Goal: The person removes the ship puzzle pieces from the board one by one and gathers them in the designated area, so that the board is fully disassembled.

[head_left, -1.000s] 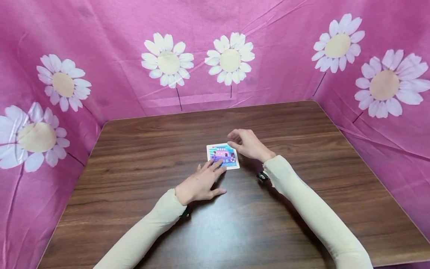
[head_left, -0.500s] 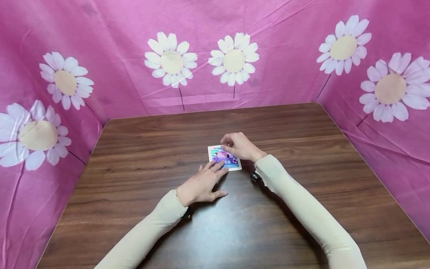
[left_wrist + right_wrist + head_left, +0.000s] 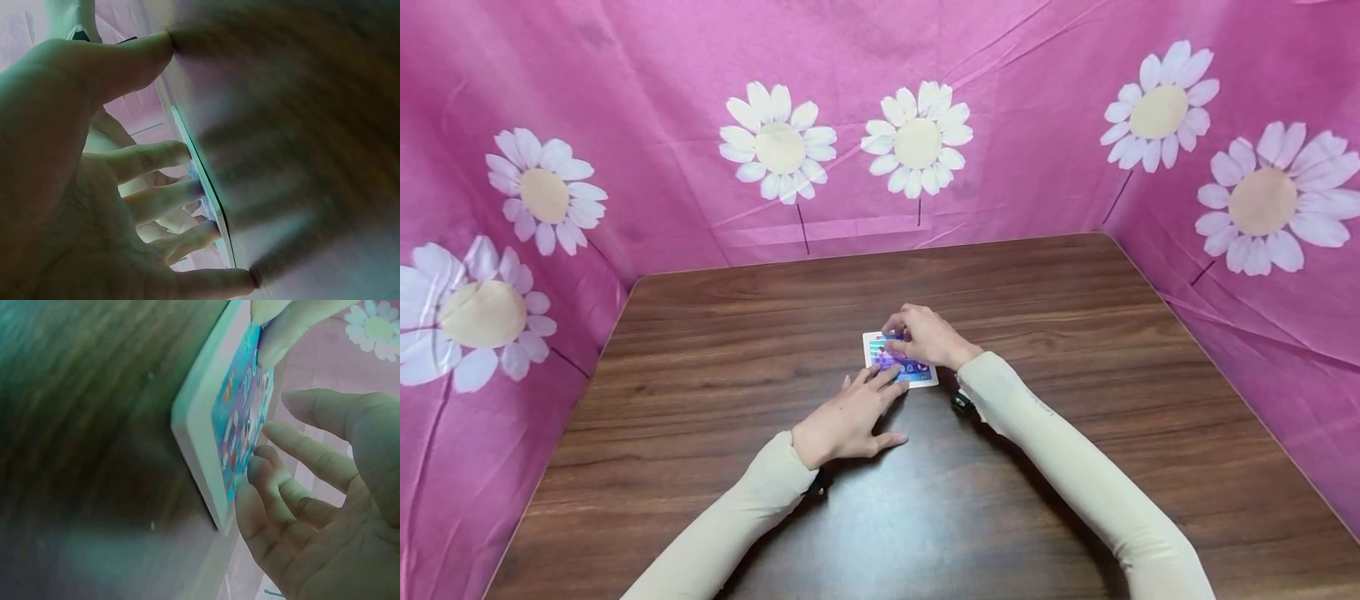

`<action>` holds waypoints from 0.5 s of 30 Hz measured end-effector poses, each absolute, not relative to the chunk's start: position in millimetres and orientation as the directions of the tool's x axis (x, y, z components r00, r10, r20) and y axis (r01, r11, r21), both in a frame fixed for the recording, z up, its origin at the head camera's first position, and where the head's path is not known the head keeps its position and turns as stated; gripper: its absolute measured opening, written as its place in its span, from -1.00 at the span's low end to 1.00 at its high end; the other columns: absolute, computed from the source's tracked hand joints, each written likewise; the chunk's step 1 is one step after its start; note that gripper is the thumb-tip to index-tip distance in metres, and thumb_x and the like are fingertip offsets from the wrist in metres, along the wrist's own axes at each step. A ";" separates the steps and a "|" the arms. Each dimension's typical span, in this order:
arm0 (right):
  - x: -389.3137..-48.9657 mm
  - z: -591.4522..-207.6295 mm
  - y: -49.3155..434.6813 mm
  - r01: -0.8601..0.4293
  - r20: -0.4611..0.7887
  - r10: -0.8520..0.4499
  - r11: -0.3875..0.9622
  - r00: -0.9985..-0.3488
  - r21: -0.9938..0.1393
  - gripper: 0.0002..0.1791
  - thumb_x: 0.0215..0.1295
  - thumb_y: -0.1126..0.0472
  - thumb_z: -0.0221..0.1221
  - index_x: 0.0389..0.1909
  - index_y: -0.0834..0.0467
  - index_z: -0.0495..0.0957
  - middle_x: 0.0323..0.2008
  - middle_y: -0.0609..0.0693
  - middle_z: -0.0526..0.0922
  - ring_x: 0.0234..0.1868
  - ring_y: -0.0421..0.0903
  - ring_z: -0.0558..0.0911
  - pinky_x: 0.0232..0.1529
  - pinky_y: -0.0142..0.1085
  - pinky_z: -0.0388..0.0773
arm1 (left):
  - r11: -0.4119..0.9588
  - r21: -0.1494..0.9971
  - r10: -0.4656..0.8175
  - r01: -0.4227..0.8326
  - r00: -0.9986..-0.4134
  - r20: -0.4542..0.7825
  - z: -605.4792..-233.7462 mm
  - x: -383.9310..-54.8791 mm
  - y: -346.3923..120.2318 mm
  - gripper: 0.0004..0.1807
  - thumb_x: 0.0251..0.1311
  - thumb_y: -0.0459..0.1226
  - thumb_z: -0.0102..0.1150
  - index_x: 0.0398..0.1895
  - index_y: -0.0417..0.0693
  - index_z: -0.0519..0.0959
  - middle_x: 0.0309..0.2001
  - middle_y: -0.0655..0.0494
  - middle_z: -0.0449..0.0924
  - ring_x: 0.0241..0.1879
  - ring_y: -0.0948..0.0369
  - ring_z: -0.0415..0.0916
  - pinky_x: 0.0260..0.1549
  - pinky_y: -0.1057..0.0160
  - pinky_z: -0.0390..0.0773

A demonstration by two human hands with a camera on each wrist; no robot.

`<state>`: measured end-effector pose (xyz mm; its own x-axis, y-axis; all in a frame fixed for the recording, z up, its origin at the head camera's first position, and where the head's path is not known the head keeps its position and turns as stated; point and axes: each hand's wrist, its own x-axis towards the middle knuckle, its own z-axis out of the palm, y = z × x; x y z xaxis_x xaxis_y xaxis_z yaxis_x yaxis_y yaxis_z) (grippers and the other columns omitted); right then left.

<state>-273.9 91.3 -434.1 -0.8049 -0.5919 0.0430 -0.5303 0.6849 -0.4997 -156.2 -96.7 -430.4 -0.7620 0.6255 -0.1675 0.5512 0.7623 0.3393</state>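
A small flat picture board with a white border and a blue, purple and pink print lies flat on the table. It shows a thick pale edge in the right wrist view. My left hand rests at its near edge, fingers spread, several fingertips on the board and the thumb out on the tabletop. Over the board's far right part is my right hand, fingers bent downward. In the right wrist view its fingertips sit right at the printed face, thumb apart from them and nothing held between. Part of the print is hidden beneath both hands.
The dark brown wood-grain table runs back to a pink curtain with large white daisies, which hangs on three sides. A dark band sits at the right wrist below the cream sleeve.
My right hand has moved left from the board's right corner to over its far part and now covers more of the print. My left hand stays in place on the near edge.
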 end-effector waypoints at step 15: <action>-269.6 -435.5 84.6 -0.490 0.012 -0.561 0.712 -0.828 -0.503 -0.67 0.36 0.05 0.35 0.04 0.14 0.67 -0.03 0.08 0.69 0.04 0.07 0.66 0.16 0.00 0.59 | 0.752 0.321 0.637 0.575 -0.759 -0.132 -430.4 -154.8 -95.9 -0.14 0.35 0.17 0.28 0.59 0.00 0.30 0.65 -0.08 0.13 0.63 -0.21 0.06 0.35 -0.48 0.31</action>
<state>-269.6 84.6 -435.5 -0.8277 -0.5611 0.0124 -0.4902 0.7120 -0.5028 -154.8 -95.9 -430.4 -0.7595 0.6371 -0.1318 0.5753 0.7523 0.3212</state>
